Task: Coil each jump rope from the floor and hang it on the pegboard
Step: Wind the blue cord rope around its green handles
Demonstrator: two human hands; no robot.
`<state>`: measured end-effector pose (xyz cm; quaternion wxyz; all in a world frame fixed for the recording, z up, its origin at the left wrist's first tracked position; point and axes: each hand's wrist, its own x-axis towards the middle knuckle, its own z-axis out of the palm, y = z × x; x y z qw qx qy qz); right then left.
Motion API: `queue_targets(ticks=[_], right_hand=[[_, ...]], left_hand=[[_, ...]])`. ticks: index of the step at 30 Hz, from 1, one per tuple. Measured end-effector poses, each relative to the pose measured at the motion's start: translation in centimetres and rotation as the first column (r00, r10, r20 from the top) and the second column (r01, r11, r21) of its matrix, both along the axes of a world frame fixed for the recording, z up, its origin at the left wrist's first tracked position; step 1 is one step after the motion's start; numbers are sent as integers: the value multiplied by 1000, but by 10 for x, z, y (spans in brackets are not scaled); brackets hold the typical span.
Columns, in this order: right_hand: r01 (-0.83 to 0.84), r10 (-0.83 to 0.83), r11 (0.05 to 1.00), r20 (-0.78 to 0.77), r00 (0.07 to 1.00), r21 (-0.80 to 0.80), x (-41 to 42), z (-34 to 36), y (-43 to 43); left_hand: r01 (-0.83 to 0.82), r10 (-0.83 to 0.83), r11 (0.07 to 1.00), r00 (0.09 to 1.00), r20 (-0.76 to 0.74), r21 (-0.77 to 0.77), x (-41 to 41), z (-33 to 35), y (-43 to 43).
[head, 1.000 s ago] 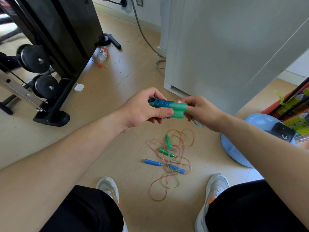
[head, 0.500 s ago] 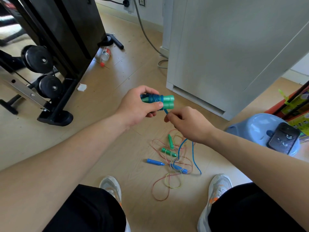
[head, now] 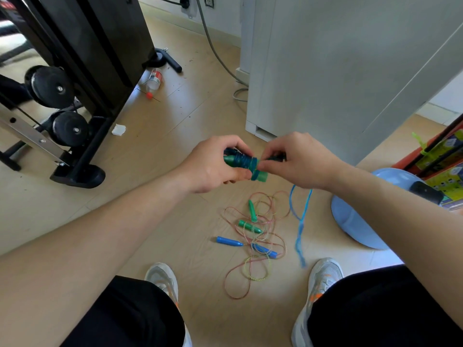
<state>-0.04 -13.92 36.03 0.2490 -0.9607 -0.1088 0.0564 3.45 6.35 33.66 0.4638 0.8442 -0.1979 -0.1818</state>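
Jump rope handles point(head: 260, 175) are gripped together in the left hand point(head: 213, 167) as a spool, letting the right hand point(head: 299, 161) pinch the blue cord point(head: 300, 226) to wind it

Pale wood-plank floor point(head: 175, 126), daylit. Up-left of the grip: black gym machine point(head: 82, 46) with two pulley wheels point(head: 50, 86). A clear bottle point(head: 154, 80) and a white paper scrap point(head: 118, 129) lie by its base. Just beyond the grip: white cabinet point(head: 325, 71). Grey cable point(head: 215, 53) runs from the far wall to the cabinet's corner. Right of the grip: light-blue plastic stool point(head: 355, 221), with colourful boxes point(head: 446, 161) behind it.
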Motion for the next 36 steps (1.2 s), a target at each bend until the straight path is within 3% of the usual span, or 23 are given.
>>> queue_targets(ticks=[3, 6, 12, 16, 18, 20, 22, 26, 32, 36], right_hand=[[4, -4, 996, -2, 1000, 93, 6, -5, -10], [-1, 15, 970, -55, 998, 243, 12, -10, -19], [63, 74, 828, -220, 973, 557, 14, -13, -24], [183, 12, 761, -295, 956, 623, 14, -27, -22], [196, -28, 825, -308, 951, 530, 13, -38, -18], [116, -48, 958, -253, 966, 261, 6, -47, -9], [49, -24, 994, -231, 973, 101, -5, -50, 9], [34, -29, 999, -145, 989, 36, -29, -42, 49], [-57, 46, 979, -59, 997, -194, -39, -26, 61], [-124, 119, 986, -46, 992, -115, -43, -22, 60]], left_hand=[[109, -111, 994, 992, -62, -22, -4, 2, -1], [113, -127, 986, 985, -119, -121, -2, 6, 1], [148, -199, 961, 957, -211, -235, -1, 19, 6], [36, -165, 929, 932, -324, -369, -1, 23, 8], [-97, -109, 879, 912, -395, -467, 0, 26, 8], [-225, -42, 813, 898, -439, -537, 3, 28, 9], [-289, 75, 811, 913, -400, -508, 6, 27, 11], [-368, 242, 821, 917, -318, -436, 7, 15, 10], [-332, 346, 916, 938, 23, -224, 6, -3, 5], [-310, 317, 940, 948, 24, -141, 5, -12, 7]])
